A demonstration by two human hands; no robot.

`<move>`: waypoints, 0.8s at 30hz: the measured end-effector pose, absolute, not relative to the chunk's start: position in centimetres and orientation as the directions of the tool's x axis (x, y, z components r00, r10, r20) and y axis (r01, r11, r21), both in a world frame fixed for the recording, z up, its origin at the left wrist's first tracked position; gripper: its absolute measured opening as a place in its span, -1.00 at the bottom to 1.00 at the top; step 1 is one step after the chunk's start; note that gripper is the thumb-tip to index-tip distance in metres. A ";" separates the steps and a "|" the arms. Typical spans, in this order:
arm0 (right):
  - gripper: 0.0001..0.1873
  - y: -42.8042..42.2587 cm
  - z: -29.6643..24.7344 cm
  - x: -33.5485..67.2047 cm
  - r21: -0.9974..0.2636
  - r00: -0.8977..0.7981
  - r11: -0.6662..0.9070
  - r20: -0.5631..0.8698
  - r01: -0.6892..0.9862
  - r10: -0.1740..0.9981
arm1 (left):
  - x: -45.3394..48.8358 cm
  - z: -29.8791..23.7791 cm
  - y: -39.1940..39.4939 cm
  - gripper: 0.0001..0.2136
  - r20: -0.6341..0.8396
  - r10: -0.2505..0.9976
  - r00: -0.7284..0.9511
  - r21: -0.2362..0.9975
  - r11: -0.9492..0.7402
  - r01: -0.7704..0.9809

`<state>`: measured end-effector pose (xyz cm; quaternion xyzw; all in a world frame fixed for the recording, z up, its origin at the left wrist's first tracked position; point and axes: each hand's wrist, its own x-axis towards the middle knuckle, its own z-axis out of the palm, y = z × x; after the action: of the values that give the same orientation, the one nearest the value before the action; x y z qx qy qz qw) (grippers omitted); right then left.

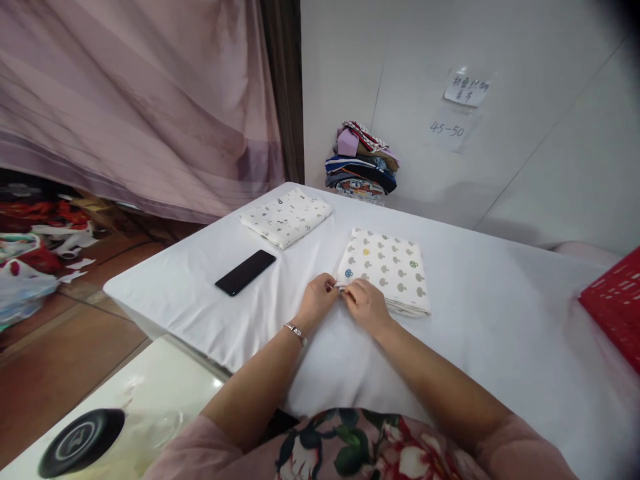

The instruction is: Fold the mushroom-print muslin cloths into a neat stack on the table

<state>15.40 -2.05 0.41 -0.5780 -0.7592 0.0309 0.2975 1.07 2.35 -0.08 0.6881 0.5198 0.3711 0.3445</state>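
A folded white cloth with a mushroom print (387, 267) lies on the white table (500, 320). My left hand (319, 298) and my right hand (367, 304) meet at its near left corner. Both hands have fingers pinched on the cloth's edge. A watch sits on my left wrist. A second folded white cloth with small prints (286, 216) lies farther back on the left, untouched.
A black phone (245, 272) lies on the table left of my hands. A stack of folded clothes (363, 163) stands at the back against the wall. A red basket (617, 303) is at the right edge. Pink curtain and floor clutter at left.
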 end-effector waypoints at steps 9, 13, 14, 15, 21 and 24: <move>-0.43 -4.5 0.6 12.7 -0.956 0.054 -0.281 -0.286 -0.090 0.957 | 1.1 0.0 2.4 -0.92 0.126 0.972 0.197 0.873 -0.204 0.444; -0.22 -5.3 0.6 11.4 -0.905 -0.026 -0.275 -0.282 -0.324 0.959 | 1.0 0.2 2.3 -0.90 0.120 0.976 0.183 0.870 -0.192 0.453; -0.21 -5.3 0.6 11.3 -0.901 -0.036 -0.274 -0.278 -0.336 0.960 | 1.0 0.2 2.3 -0.90 0.116 0.976 0.184 0.872 -0.189 0.452; -0.21 -5.3 0.6 11.2 -0.899 -0.046 -0.277 -0.278 -0.340 0.959 | 1.0 0.3 2.3 -0.90 0.111 0.976 0.189 0.873 -0.186 0.450; -0.14 -5.0 0.6 11.6 -0.884 -0.126 -0.338 -0.313 -0.322 0.941 | 0.9 0.3 2.3 -0.92 0.122 0.972 0.199 0.871 -0.201 0.449; -0.17 -4.8 0.5 11.7 -0.893 -0.115 -0.328 -0.308 -0.309 0.945 | 0.7 0.1 2.4 -0.92 0.139 0.968 0.209 0.862 -0.222 0.456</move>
<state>11.68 -4.79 0.49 -0.4701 -0.3380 0.6657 0.4708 0.75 2.38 0.11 0.6925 0.5141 0.3625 0.3532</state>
